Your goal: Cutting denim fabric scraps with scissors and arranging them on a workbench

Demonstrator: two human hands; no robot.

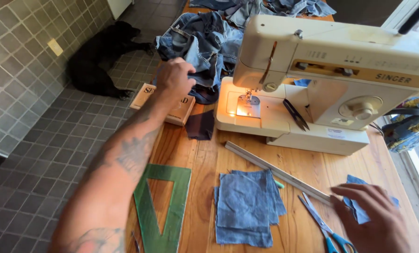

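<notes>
Denim point(204, 51) lies in a heap at the far end of the table point(308, 168), to the left of the sewing machine point(331, 79). We grasp a fold of it with our left hand point(174, 77), the fingers closed on the cloth. Under that wrist sits a flat box point(181, 112), and a dark patch point(201, 125) lies just beside it. Our right hand point(373, 218) rests flat and released on a small blue piece point(359, 211), holding nothing. Near it we see scissors point(324, 225) and a long ruler point(277, 172). A stack of blue squares point(247, 211) lies between the ruler and a green triangle point(165, 211). On the tile floor point(54, 154) a black dog point(101, 56) lies along the wall.
</notes>
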